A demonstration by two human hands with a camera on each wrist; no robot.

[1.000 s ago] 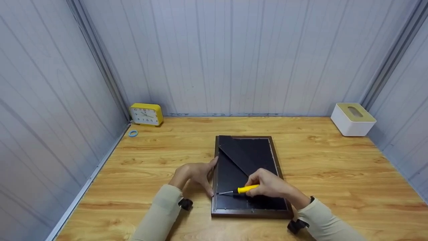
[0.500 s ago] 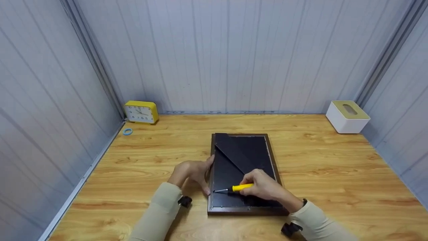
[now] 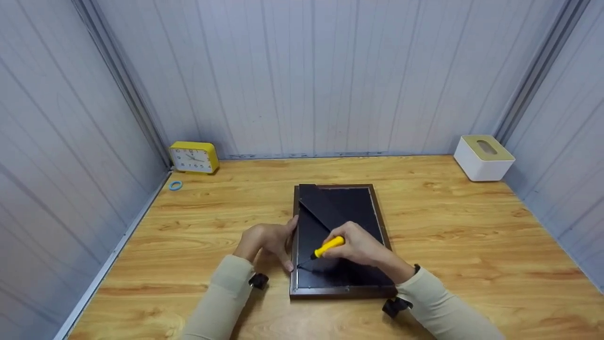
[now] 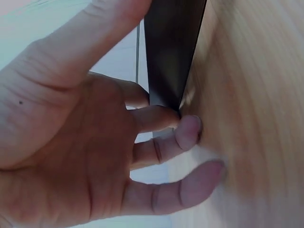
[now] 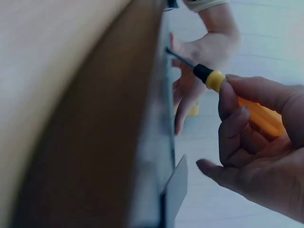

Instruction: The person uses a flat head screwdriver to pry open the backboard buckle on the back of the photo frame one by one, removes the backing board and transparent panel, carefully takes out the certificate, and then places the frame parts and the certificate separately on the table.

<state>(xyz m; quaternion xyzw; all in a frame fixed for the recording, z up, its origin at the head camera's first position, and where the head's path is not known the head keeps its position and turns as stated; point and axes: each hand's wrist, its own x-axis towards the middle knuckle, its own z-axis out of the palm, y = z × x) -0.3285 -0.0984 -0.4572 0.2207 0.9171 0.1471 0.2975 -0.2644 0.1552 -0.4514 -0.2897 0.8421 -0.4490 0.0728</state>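
Note:
A picture frame [image 3: 342, 287] with a dark brown rim lies back-up on the wooden table, its black backing and a slanted stand leg [image 3: 317, 210] showing. In my right hand [image 3: 361, 243] I grip a yellow-handled screwdriver [image 3: 330, 246] with a black collar. Its thin metal shaft slants down to the left, with the tip at the backing's left edge. My left hand [image 3: 271, 241] rests along the frame's left side, fingers spread and loosely bent. Its thumb lies near the screwdriver tip. In the left wrist view, fingers touch the dark frame side [image 4: 171, 52].
A yellow alarm clock [image 3: 194, 157] stands at the back left, with a blue ring [image 3: 175, 185] in front of it. At the back right is a white tissue box [image 3: 484, 160] with a tan lid. Panelled walls [image 3: 302, 80] enclose the table's back and sides.
My right hand has risen slightly, and the screwdriver has gone from nearly flat to a steeper slant. Its tip stays at the left edge. My left hand keeps its place on the frame.

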